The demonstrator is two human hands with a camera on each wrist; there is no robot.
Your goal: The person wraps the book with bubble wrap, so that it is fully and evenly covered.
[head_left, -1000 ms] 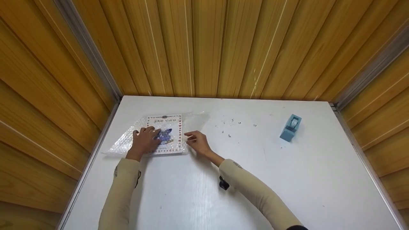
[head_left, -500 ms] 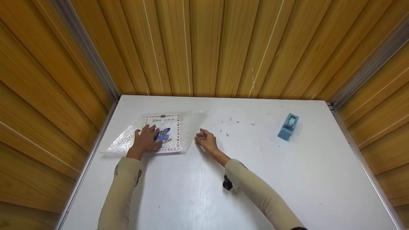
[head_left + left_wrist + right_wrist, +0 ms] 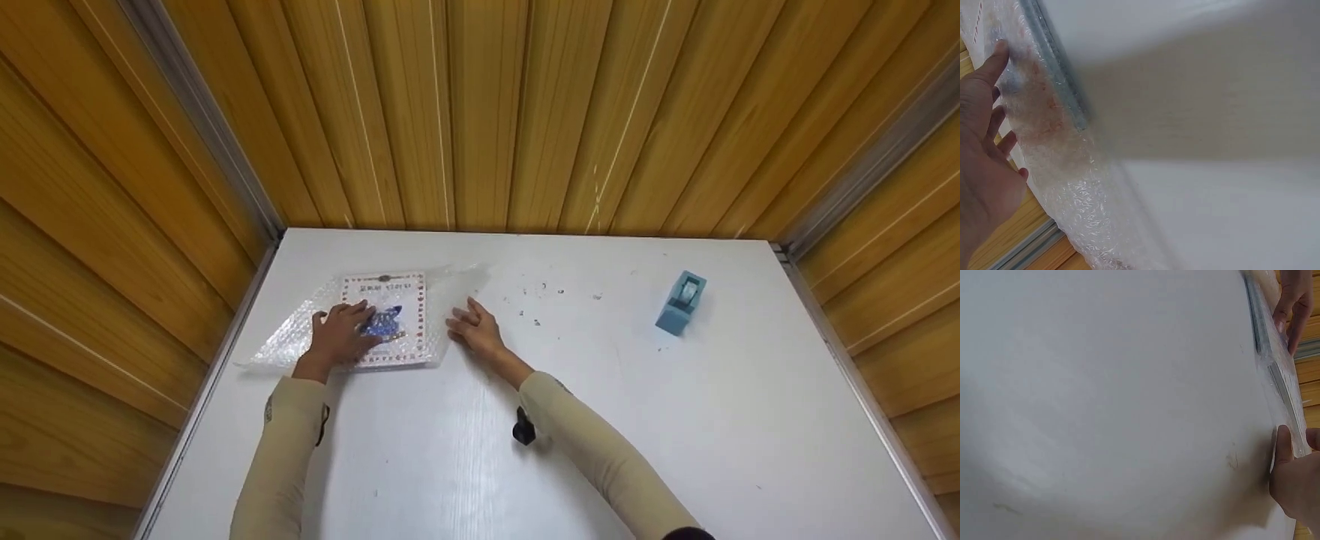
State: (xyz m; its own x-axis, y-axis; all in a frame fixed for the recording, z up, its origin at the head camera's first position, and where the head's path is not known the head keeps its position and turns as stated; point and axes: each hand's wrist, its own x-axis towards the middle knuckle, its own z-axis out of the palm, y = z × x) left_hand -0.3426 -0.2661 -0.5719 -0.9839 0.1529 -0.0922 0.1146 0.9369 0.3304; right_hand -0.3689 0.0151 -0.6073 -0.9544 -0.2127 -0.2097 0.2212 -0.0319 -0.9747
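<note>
A white book [image 3: 411, 300] with a red-dotted border and a blue picture lies in bubble wrap [image 3: 289, 330] at the left of the table. My left hand [image 3: 337, 337] rests on its left part with fingers spread; the left wrist view shows this hand [image 3: 985, 146] over the wrapped surface. Beside the wrap's right edge is my right hand [image 3: 478, 334], its fingers at the loose film. In the right wrist view, the thumb of the right hand [image 3: 1297, 481] is at the film's edge; whether it pinches the film is unclear.
A blue tape dispenser [image 3: 675, 315] stands at the right of the white table [image 3: 600, 420]. Small dark specks lie between it and the wrap. Ribbed wooden panels [image 3: 480, 112] rise behind and at both sides.
My right hand moved right, away from the book's edge, then slightly back left with its fingers more extended. The film at the right was let out flatter. My left hand stayed on the book.
</note>
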